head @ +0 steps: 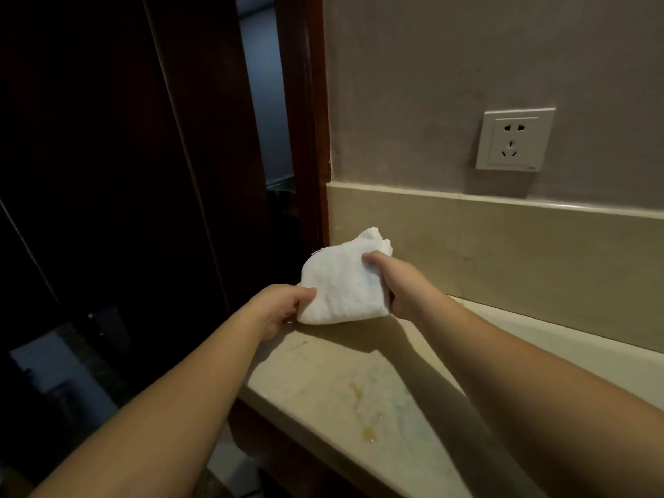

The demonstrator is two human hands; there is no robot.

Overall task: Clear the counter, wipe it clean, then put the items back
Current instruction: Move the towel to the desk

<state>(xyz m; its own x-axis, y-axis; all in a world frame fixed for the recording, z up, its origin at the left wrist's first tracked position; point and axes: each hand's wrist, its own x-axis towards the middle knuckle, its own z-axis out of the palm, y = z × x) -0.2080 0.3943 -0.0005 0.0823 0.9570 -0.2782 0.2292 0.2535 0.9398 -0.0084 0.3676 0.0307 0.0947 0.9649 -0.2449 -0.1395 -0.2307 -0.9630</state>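
Both hands pinch folded white terry cloth (343, 282) over beige stone counter's (323, 386) far-left corner: left hand (284, 309) lower-left edge, right hand (395, 282) right edge. Amber spill (363, 411) near front edge; white wall socket (514, 139) above backsplash.

A grey-beige wall (467, 66) fills the far right, with a white power socket (514, 139) set into it above a pale stone upstand (503, 246). On the left, a dark wooden door frame (305, 120) borders a dim opening. The lighting is low, and the dark floor (54, 372) at near left shows faint reflections.
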